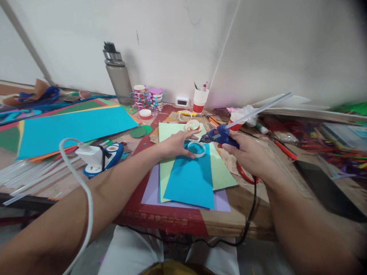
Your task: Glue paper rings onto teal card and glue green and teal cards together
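Note:
My right hand [249,154] grips a blue glue gun [218,135] with a clear glue stick jutting from its back. The nozzle points left at a white cup ring [197,148] that sits on a blue paper sheet [191,178]. My left hand [175,143] rests beside the ring with fingers stretched out, thumb and fingertips touching its left side. The blue sheet lies on a light green sheet [221,172] and a lilac sheet [150,191]. A black cord [252,214] hangs from the gun over the table edge.
A grey bottle [118,78], stacked decorated cup rings [148,97], a small clock [182,101] and red-and-white cups [200,100] stand at the wall. Large coloured paper sheets [74,128] lie left, with a power strip [99,158] and white cable. Clutter and a black phone [327,190] lie right.

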The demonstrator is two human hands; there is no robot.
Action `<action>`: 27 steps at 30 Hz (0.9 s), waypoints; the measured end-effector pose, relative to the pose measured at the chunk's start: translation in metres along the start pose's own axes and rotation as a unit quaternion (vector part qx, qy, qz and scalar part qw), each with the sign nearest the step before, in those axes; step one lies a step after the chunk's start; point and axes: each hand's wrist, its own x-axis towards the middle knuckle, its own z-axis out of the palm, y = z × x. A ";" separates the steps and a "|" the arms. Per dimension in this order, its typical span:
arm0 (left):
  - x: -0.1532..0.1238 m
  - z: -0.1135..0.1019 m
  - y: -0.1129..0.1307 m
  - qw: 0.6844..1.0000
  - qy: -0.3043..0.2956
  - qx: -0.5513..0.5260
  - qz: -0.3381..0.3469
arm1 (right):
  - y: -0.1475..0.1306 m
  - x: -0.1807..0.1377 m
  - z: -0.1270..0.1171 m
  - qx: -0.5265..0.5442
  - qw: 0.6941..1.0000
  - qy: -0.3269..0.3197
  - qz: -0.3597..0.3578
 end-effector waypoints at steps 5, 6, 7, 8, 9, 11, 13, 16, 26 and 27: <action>0.003 0.004 -0.003 1.000 0.015 -0.001 -0.002 | -0.003 0.000 -0.002 -0.005 1.000 -0.014 -0.016; 0.003 0.004 -0.003 1.000 0.021 0.005 -0.007 | -0.004 0.000 -0.002 -0.007 1.000 -0.015 -0.015; 0.003 0.005 -0.003 1.000 0.025 0.012 -0.012 | -0.004 0.000 -0.002 -0.010 1.000 -0.015 -0.012; 0.003 0.005 -0.003 0.999 0.027 0.019 -0.016 | -0.003 0.000 -0.001 -0.014 1.000 -0.016 -0.009; 0.002 0.006 -0.003 0.999 0.027 0.023 -0.019 | -0.003 0.000 0.000 -0.017 1.000 -0.018 -0.007; 0.002 0.007 -0.003 0.999 0.029 0.027 -0.022 | -0.003 0.000 0.002 -0.018 1.000 -0.023 -0.012; 0.002 0.008 -0.003 0.999 0.033 0.025 -0.024 | -0.002 0.000 0.004 -0.014 0.999 -0.028 -0.022; 0.002 0.010 -0.004 0.999 0.041 0.018 -0.018 | -0.002 0.000 0.007 -0.008 0.999 -0.034 -0.031; 0.003 0.012 0.001 0.997 0.050 0.018 -0.048 | -0.001 0.001 0.015 -0.020 0.998 -0.035 -0.048; 0.003 0.012 0.002 0.997 0.051 0.019 -0.048 | -0.001 0.001 0.017 -0.023 0.998 -0.036 -0.052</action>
